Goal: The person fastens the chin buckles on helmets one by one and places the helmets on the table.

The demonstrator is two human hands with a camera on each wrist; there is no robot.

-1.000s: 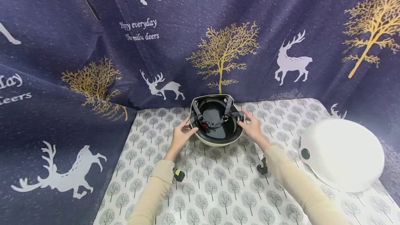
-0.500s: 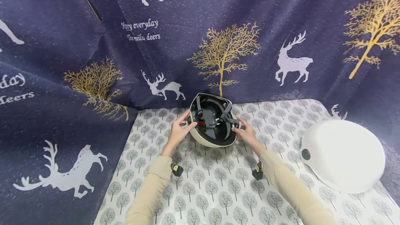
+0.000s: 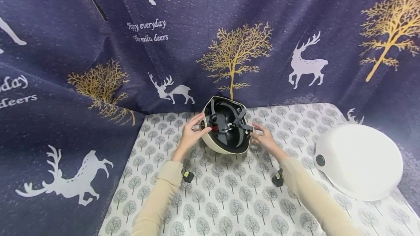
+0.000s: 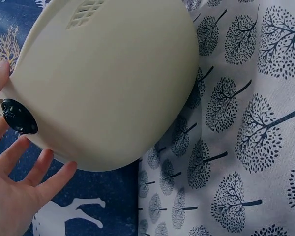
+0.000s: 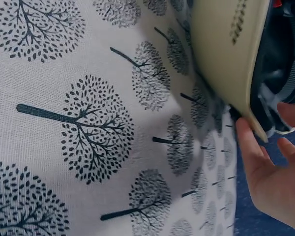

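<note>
A cream helmet (image 3: 214, 146) stands hollow side up near the far edge of the table, tilted, its black lining, grey straps and red buckle (image 3: 214, 128) showing. My left hand (image 3: 190, 136) holds its left rim, thumb on the edge, fingers around a black round knob (image 4: 19, 117). In the left wrist view, that hand (image 4: 14, 191) has its fingertips spread along the smooth shell (image 4: 113, 83). At the right rim, by a strap end, my right hand (image 3: 266, 140) pinches the edge; in the right wrist view the forefinger of this hand (image 5: 280, 187) lies outside the shell, the thumb inside.
A large white dome (image 3: 359, 163) with a dark oval fitting, like another helmet, sits on the table's right side. The tree-print tablecloth (image 3: 229, 199) covers the table. A dark blue deer-print cloth (image 3: 210, 57) hangs close behind the helmet.
The helmet has turned clockwise as seen from above, bringing the left knob into view. My right hand shifted left with the rim, then slightly back right. The white dome has stayed put.
</note>
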